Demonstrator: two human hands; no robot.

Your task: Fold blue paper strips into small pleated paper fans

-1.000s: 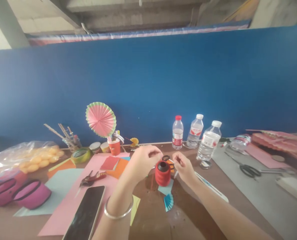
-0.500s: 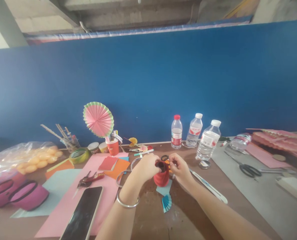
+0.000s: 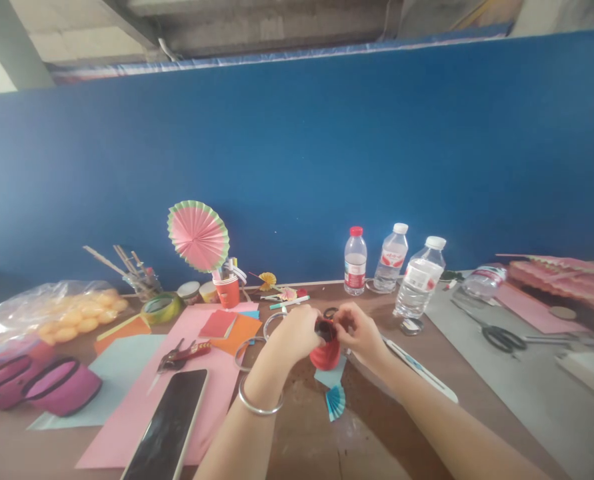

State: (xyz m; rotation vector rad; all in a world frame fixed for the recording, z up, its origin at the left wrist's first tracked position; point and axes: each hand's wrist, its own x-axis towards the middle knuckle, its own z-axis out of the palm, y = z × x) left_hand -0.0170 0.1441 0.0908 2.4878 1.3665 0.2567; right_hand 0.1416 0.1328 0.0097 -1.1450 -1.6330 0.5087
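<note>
A small red paper lantern (image 3: pixel 325 356) with a black rim stands on the brown table (image 3: pixel 317 433). My left hand (image 3: pixel 293 333) is curled against its left side, fingers pinched at the black rim. My right hand (image 3: pixel 361 335) pinches the rim from the right. Both hands hide the lantern's top. A small blue folded fan (image 3: pixel 335 403) lies just in front of the lantern, on a pale blue paper scrap.
A black phone (image 3: pixel 169 427) lies on pink paper (image 3: pixel 141 407) at left, beside pliers (image 3: pixel 181 353). Three water bottles (image 3: pixel 389 267) stand behind. Scissors (image 3: pixel 499 337) lie on the grey mat at right. A pink paper fan (image 3: pixel 199 235), cups and tape sit at the back left.
Both hands have come down and together onto the lantern's rim; a second ago they were apart above it. The lantern now looks pressed lower between them.
</note>
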